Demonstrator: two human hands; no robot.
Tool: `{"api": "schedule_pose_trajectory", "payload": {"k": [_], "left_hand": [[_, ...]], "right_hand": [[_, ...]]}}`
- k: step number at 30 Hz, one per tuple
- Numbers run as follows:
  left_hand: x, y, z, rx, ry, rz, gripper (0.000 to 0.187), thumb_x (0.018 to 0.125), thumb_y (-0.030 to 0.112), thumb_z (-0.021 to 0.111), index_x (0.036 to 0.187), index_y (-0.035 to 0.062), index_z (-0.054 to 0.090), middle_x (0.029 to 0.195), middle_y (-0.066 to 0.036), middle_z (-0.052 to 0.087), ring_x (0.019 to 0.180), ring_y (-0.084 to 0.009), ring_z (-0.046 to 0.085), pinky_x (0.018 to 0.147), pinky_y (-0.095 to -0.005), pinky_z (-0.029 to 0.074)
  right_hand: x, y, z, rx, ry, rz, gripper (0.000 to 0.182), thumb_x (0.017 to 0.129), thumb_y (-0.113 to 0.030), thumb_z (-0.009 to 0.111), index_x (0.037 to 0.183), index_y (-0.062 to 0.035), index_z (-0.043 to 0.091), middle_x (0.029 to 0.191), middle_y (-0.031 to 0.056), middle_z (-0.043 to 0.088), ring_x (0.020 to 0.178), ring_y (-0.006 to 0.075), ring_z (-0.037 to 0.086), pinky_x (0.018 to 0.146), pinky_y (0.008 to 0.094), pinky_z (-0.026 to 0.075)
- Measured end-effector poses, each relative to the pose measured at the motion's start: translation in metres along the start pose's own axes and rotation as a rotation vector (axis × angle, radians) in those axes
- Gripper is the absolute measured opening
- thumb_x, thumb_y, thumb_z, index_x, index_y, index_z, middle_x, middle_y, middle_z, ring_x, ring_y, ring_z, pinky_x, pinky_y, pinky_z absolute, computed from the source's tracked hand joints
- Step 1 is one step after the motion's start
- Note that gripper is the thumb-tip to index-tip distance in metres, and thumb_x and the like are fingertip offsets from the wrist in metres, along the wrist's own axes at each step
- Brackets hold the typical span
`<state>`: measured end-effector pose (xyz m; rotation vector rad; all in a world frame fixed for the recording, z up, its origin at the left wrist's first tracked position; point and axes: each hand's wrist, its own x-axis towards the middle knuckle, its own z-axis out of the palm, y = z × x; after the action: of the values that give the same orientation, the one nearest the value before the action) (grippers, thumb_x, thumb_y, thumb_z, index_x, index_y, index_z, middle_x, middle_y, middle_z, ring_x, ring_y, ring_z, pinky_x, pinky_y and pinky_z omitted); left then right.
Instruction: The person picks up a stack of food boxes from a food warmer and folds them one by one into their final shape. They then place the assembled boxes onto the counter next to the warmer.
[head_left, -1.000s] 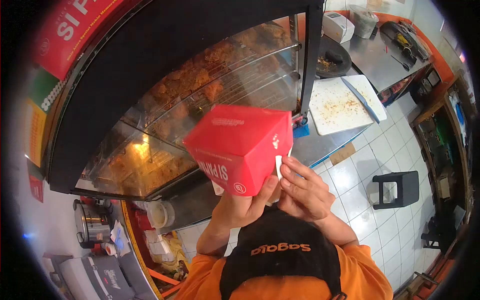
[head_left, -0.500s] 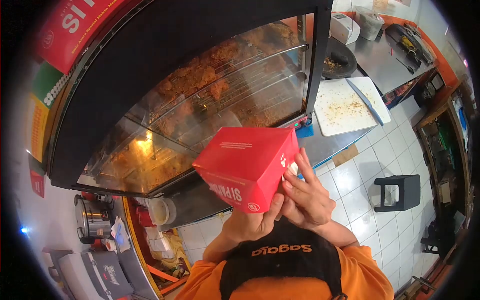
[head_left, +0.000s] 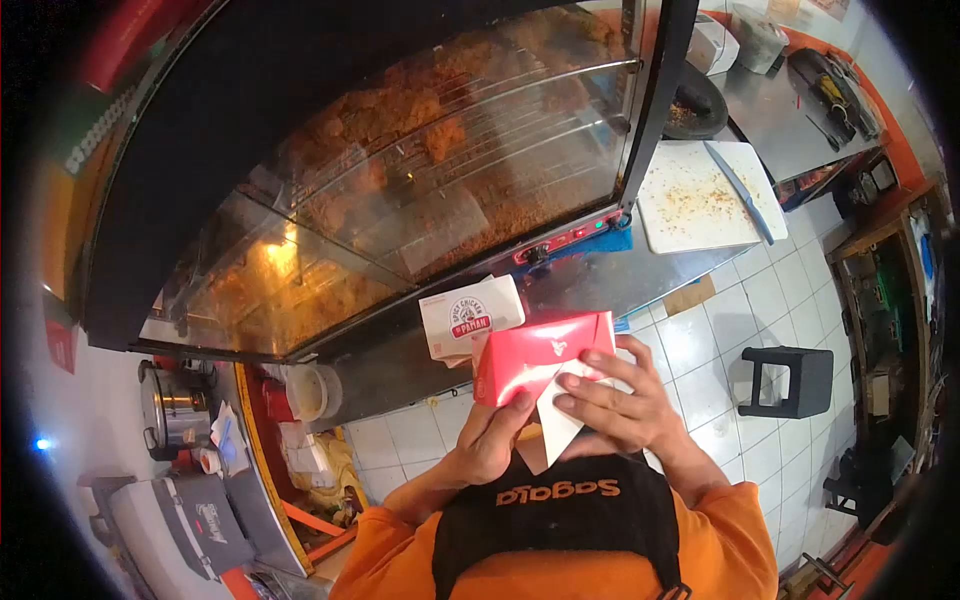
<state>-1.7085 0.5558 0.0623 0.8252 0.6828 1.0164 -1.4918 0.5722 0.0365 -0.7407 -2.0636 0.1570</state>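
Observation:
A red cardboard box [head_left: 545,345] is held between my hands in front of my chest, with a white triangular flap [head_left: 557,428] sticking out toward me. My left hand [head_left: 490,440] grips the box at its near left side, thumb on the flap's edge. Closed on the box's right side, my right hand [head_left: 625,400] has its fingers bent over the red face and the white flap. Just beyond the box, a white box [head_left: 470,318] with a printed round logo lies by the counter's edge.
A glass-fronted warmer [head_left: 400,180] with fried food stands ahead. A white cutting board [head_left: 690,205] with a knife [head_left: 738,190] is at the right, near a stone mortar [head_left: 697,103]. A black stool [head_left: 790,382] stands on the tiles. A metal pot [head_left: 178,412] is at left.
The red box has turned and come lower and nearer to me, and its white flap now shows. The white box has come into view behind it. My right fingers have shifted over the flap.

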Motion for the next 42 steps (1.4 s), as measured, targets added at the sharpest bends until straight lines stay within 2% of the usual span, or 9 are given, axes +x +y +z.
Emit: {"api": "schedule_pose_trajectory", "payload": {"k": [5,9,11,15,19,21,28,30,42], "left_hand": [[-0.007,-0.009,-0.019,0.272,-0.151,-0.104,0.042,0.113,0.027,0.039,0.146,0.0018,0.046,0.115,-0.003,0.061,0.099,-0.0093,0.056,0.086,-0.0235,0.044],[-0.004,-0.001,-0.015,-0.066,-0.088,-0.18,0.043,0.113,0.028,0.039,0.143,-0.0008,0.049,0.129,-0.009,0.062,0.119,-0.0146,0.058,0.101,-0.0305,0.046],[-0.005,-0.005,-0.012,0.026,0.002,-0.18,0.04,0.113,0.028,0.039,0.138,-0.0004,0.051,0.113,-0.006,0.065,0.1,-0.0102,0.062,0.084,-0.0267,0.049],[-0.018,-0.006,-0.03,0.007,-0.029,-0.361,0.042,0.11,0.025,0.043,0.144,0.0001,0.049,0.129,-0.011,0.063,0.111,-0.0163,0.063,0.092,-0.0313,0.05],[-0.02,0.008,-0.017,0.406,-0.107,-0.422,0.04,0.111,0.03,0.042,0.141,0.0056,0.051,0.108,-0.001,0.061,0.086,-0.0051,0.05,0.073,-0.0221,0.038],[-0.02,0.01,-0.012,0.38,-0.111,-0.16,0.043,0.11,0.032,0.043,0.142,0.0044,0.051,0.111,0.001,0.062,0.09,-0.0058,0.052,0.076,-0.0237,0.04],[-0.022,0.015,-0.019,0.329,-0.126,-0.222,0.049,0.109,0.034,0.046,0.145,0.0014,0.049,0.126,-0.004,0.062,0.108,-0.0101,0.057,0.089,-0.0263,0.044],[-0.023,0.014,-0.027,0.14,-0.187,-0.367,0.053,0.11,0.024,0.042,0.157,0.0016,0.03,0.151,-0.009,0.043,0.139,-0.0182,0.039,0.115,-0.0345,0.03],[-0.022,-0.001,-0.033,-0.018,-0.171,-0.344,0.044,0.109,0.029,0.045,0.143,0.0026,0.052,0.13,-0.008,0.064,0.114,-0.0152,0.061,0.094,-0.0321,0.048]], "right_hand": [[-0.006,0.004,-0.009,-0.138,0.03,-0.08,0.039,0.076,-0.036,0.085,0.111,-0.0198,0.079,0.124,-0.0084,0.073,0.126,0.026,0.061,0.103,0.0586,0.048],[0.001,0.002,-0.006,0.028,-0.023,-0.041,0.052,0.068,-0.046,0.086,0.11,-0.0157,0.079,0.124,-0.0056,0.072,0.132,0.029,0.059,0.107,0.0665,0.045],[0.003,0.003,-0.005,0.022,-0.04,-0.041,0.056,0.067,-0.047,0.086,0.112,-0.0137,0.078,0.124,-0.0041,0.073,0.13,0.0299,0.059,0.106,0.0665,0.046],[-0.006,-0.002,-0.002,-0.071,-0.018,-0.086,0.056,0.068,-0.044,0.087,0.113,-0.0121,0.077,0.122,-0.0042,0.071,0.126,0.0296,0.06,0.103,0.063,0.051],[-0.011,-0.003,-0.001,-0.052,0.038,-0.091,0.05,0.07,-0.041,0.089,0.111,-0.0139,0.077,0.118,-0.0031,0.068,0.128,0.0286,0.057,0.103,0.0609,0.051],[-0.012,-0.005,0.003,-0.002,0.1,-0.1,0.057,0.06,-0.045,0.094,0.104,-0.0146,0.075,0.125,0.0039,0.064,0.13,0.0368,0.052,0.103,0.0627,0.05],[-0.007,-0.016,-0.001,-0.002,0.108,0.028,0.061,0.058,-0.044,0.097,0.105,-0.0162,0.07,0.128,0.0114,0.061,0.126,0.0427,0.052,0.099,0.0544,0.051],[-0.001,-0.017,0.0,0.08,0.146,0.102,0.058,0.056,-0.038,0.099,0.1,-0.0151,0.07,0.125,0.0097,0.062,0.121,0.038,0.056,0.094,0.0483,0.054],[0.004,-0.018,-0.009,0.06,0.19,0.063,0.061,0.053,-0.039,0.101,0.099,-0.0152,0.069,0.119,0.0078,0.061,0.119,0.0403,0.061,0.096,0.0516,0.057]]}}
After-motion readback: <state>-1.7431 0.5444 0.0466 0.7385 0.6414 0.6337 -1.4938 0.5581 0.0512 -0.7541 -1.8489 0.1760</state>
